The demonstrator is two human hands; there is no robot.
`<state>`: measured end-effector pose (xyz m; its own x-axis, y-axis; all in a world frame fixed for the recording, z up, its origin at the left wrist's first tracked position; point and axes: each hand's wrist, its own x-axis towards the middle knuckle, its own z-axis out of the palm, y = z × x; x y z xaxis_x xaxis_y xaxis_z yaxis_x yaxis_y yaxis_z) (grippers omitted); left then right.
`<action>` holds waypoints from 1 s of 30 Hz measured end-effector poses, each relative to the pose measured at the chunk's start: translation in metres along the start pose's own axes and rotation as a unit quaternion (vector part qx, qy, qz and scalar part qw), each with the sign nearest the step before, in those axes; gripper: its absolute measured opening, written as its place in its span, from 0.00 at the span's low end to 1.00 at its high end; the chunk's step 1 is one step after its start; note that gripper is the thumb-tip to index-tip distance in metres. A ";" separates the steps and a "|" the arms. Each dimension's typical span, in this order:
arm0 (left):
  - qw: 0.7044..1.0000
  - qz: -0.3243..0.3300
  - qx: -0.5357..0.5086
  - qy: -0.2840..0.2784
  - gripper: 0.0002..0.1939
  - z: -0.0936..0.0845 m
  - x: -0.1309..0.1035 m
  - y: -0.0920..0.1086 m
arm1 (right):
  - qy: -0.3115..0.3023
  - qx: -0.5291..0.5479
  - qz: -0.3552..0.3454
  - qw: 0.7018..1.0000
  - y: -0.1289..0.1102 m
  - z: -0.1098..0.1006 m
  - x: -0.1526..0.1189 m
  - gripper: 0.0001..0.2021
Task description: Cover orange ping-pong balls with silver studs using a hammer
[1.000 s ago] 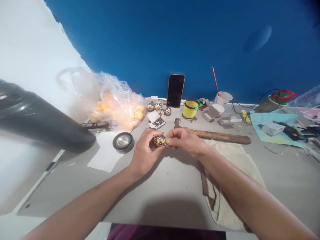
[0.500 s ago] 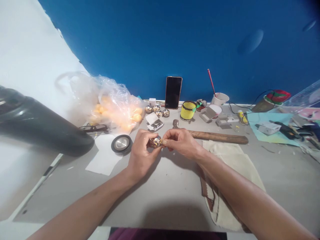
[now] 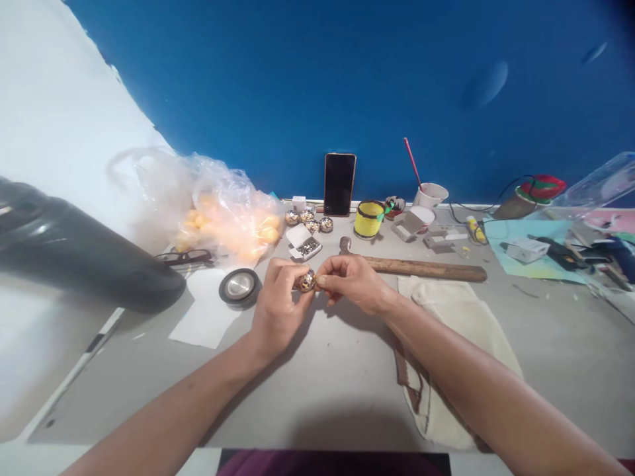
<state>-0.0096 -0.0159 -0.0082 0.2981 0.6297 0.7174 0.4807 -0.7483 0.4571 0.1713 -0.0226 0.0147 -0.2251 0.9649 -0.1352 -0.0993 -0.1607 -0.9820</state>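
A small ball (image 3: 307, 281) studded with shiny silver pieces, yellow showing between them, is held above the grey table. My left hand (image 3: 282, 304) grips it between thumb and fingers. Pinched at the ball's right side are the thumb and forefinger of my right hand (image 3: 350, 283); whatever lies between their tips is too small to make out. Just behind the hands is an open white box (image 3: 305, 248) of small metal pieces. Several similar shiny balls (image 3: 312, 226) sit behind that box.
A hammer (image 3: 426, 268) lies behind my right hand, above a cream cloth (image 3: 461, 330). A round black-rimmed lid (image 3: 240, 287) rests left. Farther back stand a phone (image 3: 339, 185), a yellow cup (image 3: 368, 220) and a plastic bag (image 3: 223, 205) of orange balls. A dark bottle (image 3: 89, 244) leans in left.
The whole view has shifted slightly, so objects appear a little farther left. The ball looks slightly turned in my left hand; both hands keep nearly the same pose.
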 end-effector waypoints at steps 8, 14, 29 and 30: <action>1.000 -0.019 -0.011 0.004 0.11 0.001 0.002 0.003 | 0.009 0.005 -0.006 1.000 0.004 0.002 0.002 0.15; 0.995 -0.069 -0.071 -0.002 0.10 0.002 0.003 0.005 | -0.003 0.029 -0.016 0.999 0.003 -0.001 -0.002 0.20; 0.669 -0.502 -0.537 -0.111 0.16 -0.001 0.018 0.008 | 0.057 0.051 -0.021 0.997 -0.005 -0.020 0.003 0.19; 0.658 -0.512 -0.542 -0.110 0.14 -0.001 0.019 0.007 | 0.087 0.036 -0.040 0.995 -0.005 -0.022 0.004 0.18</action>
<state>-0.0016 -0.0100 0.0094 0.4455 0.8448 -0.2965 -0.3113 0.4566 0.8334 0.1925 -0.0132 0.0157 -0.0428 0.9955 -0.0843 -0.1804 -0.0907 -0.9794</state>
